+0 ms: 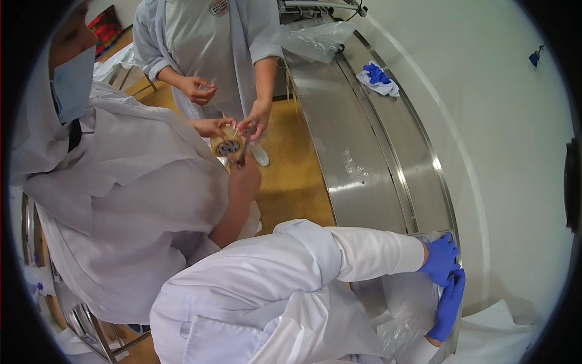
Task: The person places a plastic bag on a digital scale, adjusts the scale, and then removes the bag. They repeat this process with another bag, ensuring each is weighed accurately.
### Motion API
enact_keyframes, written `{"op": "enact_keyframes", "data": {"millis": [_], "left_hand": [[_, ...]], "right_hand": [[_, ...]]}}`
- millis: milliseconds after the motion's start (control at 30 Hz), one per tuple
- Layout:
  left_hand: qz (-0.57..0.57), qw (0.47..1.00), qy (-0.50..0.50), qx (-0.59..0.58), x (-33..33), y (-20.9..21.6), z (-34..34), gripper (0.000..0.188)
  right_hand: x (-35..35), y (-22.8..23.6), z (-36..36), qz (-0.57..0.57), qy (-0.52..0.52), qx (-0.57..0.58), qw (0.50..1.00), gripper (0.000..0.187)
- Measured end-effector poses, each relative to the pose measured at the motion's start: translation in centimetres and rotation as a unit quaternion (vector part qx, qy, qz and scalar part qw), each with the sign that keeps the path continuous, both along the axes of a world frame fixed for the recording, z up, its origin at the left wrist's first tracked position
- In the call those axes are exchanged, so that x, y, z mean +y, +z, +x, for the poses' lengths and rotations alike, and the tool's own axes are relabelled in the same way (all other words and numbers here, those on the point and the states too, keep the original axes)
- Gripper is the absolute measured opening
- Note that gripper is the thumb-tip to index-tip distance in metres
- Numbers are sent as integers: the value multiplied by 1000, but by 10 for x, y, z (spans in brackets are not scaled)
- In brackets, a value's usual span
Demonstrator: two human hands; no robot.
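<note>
My white left sleeve reaches across the lower middle to my left hand (441,259), gloved in blue, at the steel table's wall-side edge. My right hand (448,307), also in a blue glove, comes up from below, its fingertips close to the left hand. Under and beside them lies crumpled clear plastic bag material (412,303), and both hands are at its edge. My fingers look bent over that edge, but what is between them is mostly hidden. To the left, a co-worker's hands hold a beige roll of tape (227,147), while another person's hand touches it.
The long steel table (357,176) runs away along the pale wall. On it lie a white cloth with a blue glove (378,79) and, farther off, a clear plastic bag (318,39). Two co-workers in white coats (133,176) stand close on the left. White sheeting (494,337) lies lower right.
</note>
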State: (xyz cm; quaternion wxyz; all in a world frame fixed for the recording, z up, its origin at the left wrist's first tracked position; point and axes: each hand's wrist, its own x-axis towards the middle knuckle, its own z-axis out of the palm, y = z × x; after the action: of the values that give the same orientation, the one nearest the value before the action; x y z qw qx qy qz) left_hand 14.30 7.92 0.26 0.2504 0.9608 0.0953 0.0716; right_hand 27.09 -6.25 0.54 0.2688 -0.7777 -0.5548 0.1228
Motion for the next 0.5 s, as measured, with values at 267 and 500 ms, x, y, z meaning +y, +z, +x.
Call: {"op": "enact_keyframes", "data": {"millis": [267, 500], "left_hand": [[52, 995, 64, -54, -14, -19, 13, 54], [47, 990, 87, -101, -9, -22, 23, 64]], "right_hand": [[-10, 1, 1, 10, 5, 127, 992, 47], [1, 0, 5, -3, 11, 14, 1000, 51]]}}
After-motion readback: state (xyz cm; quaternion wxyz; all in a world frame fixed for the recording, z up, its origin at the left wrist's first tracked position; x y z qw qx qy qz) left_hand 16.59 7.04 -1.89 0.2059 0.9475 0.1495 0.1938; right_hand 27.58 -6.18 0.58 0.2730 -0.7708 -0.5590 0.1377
